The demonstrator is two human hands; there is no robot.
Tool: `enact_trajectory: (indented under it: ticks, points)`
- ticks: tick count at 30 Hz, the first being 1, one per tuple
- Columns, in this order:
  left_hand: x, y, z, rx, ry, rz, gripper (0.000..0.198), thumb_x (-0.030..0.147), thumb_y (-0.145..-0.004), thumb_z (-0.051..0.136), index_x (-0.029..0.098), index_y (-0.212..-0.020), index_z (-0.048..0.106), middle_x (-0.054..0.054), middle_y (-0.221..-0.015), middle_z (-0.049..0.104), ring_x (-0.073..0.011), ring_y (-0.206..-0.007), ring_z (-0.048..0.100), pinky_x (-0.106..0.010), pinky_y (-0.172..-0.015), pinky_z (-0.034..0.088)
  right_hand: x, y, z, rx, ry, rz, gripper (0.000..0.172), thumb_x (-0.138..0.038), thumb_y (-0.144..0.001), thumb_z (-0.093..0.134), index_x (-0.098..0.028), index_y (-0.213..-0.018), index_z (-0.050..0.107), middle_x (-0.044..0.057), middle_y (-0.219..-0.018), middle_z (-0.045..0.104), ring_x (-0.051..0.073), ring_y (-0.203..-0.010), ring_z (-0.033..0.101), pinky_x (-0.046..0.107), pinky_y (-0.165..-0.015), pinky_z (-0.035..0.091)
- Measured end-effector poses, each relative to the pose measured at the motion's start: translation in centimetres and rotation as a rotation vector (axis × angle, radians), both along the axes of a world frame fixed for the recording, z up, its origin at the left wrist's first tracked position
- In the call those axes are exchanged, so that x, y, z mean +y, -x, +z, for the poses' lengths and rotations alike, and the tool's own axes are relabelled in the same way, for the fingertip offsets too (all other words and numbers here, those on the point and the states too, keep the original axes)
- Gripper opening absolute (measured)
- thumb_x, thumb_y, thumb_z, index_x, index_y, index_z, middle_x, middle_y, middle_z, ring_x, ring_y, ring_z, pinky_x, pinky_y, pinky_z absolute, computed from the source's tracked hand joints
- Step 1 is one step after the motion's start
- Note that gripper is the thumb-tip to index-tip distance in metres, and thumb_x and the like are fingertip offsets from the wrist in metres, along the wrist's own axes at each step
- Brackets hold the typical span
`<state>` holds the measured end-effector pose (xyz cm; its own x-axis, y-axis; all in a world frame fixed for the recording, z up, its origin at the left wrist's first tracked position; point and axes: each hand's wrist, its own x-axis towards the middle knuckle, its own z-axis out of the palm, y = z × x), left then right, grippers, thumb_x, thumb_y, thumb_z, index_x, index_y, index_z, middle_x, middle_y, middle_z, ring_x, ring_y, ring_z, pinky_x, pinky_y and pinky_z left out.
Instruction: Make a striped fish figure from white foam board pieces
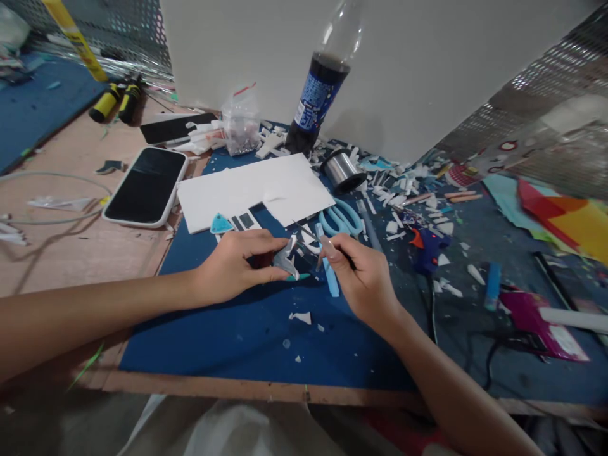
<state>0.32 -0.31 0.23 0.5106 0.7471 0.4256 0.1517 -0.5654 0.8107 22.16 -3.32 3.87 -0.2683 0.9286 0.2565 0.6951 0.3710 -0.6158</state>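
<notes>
My left hand (237,266) pinches a small grey and white cut-out piece (285,258) just above the blue cutting mat (213,329). My right hand (363,278) grips a thin tool like a craft knife (311,234), its tip pointing up and left over the piece. A light blue strip (331,282) lies under the right hand's fingers. A white foam sheet (256,190) rests on the mat beyond both hands, with a small blue triangle (221,223) at its near edge.
Blue scissors (341,218), a wire spool (342,171) and a dark soda bottle (318,101) stand behind. Two phones (147,185) lie at left. A blue glue gun (427,244), white scraps, a pink packet (541,323) and coloured paper (565,218) crowd the right.
</notes>
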Motion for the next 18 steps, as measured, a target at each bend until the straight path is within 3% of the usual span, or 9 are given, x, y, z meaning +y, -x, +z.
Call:
enact_trajectory:
  ticks: [7,13,18]
  points:
    - [0.0,-0.1,0.6,-0.038,-0.031,-0.007,0.032,0.044,-0.085,0.064,0.013,-0.089,0.072,-0.004,-0.065,0.067,-0.0094,-0.055,0.059,-0.019,-0.053,0.051,0.6,-0.1,-0.7,-0.037,-0.07,0.19,0.022,-0.029,-0.096,0.044,-0.02,-0.079,0.054,-0.001,-0.063,0.051,0.012,-0.059,0.044,0.026,-0.057,0.036]
    - [-0.1,-0.1,0.5,-0.078,-0.051,-0.004,0.029,0.041,-0.084,0.065,0.013,-0.082,0.072,-0.003,-0.063,0.067,-0.0095,-0.054,0.061,-0.018,-0.052,0.051,0.6,0.2,-1.4,-0.016,-0.044,0.219,0.019,-0.028,-0.096,0.043,-0.019,-0.086,0.056,0.002,-0.07,0.059,0.014,-0.063,0.047,0.027,-0.058,0.037]
    - [-0.1,0.0,0.3,-0.095,-0.055,-0.017,0.029,0.042,-0.086,0.063,0.015,-0.081,0.071,-0.005,-0.065,0.069,-0.012,-0.057,0.063,-0.021,-0.051,0.052,0.5,0.5,-1.6,-0.021,-0.063,0.205,0.023,-0.031,-0.097,0.041,-0.019,-0.082,0.055,0.001,-0.066,0.055,0.014,-0.061,0.045,0.027,-0.058,0.037]
